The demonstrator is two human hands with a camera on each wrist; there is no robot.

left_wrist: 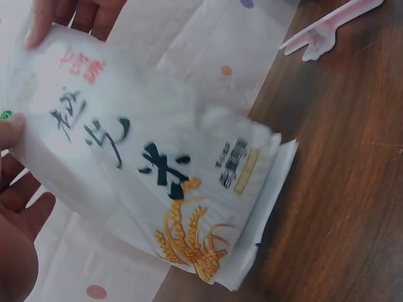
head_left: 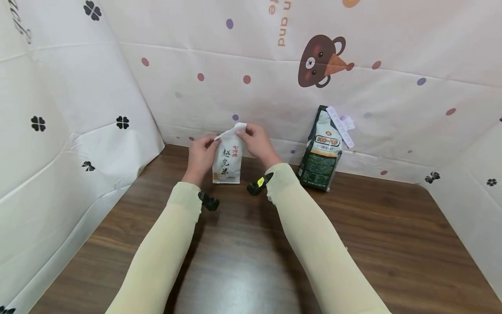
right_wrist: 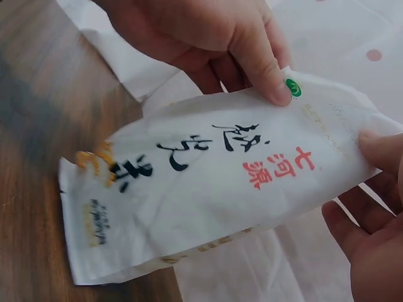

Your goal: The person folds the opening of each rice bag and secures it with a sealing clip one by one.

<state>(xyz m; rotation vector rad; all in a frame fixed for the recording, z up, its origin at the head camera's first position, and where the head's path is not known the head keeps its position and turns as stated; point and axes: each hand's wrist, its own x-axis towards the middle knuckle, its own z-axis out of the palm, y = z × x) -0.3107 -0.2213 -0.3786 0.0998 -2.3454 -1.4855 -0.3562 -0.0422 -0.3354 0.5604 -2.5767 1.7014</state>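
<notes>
Fingers of both hands pinch the upper end of the white bag [head_left: 228, 162]. Left hand [head_left: 201, 155]: thumb on the printed front, beside the green round mark [right_wrist: 292, 87]; other fingers curled behind the bag. Right hand [head_left: 256, 143]: thumb on the front face near the opposite upper corner; other fingers behind.

Position of the white bag: upright between the hands, at the rear of the bench [head_left: 243, 248], in front of the dotted cloth [head_left: 219, 100]. Its top edge slopes upward from the left hand to the right hand. Contact between the base and the bench cannot be confirmed. Front markings: red characters near the top, larger black characters below, golden wheat print [left_wrist: 195, 245] at the lower left corner.

Adjacent items: the green KO-KO bag [head_left: 321, 161] stands to the right, well apart from the white bag, tilted toward the cloth. A pale strip [head_left: 339, 126] crosses its upper right edge diagonally. Left wrist view: a pink-and-white forked piece [left_wrist: 330, 31] shows against the bench.

Wearables: pale sleeves [head_left: 161, 244] cover both forearms. Each wrist carries a black camera mount [head_left: 209, 202]; the right unit bears a yellow mark [head_left: 260, 182].
</notes>
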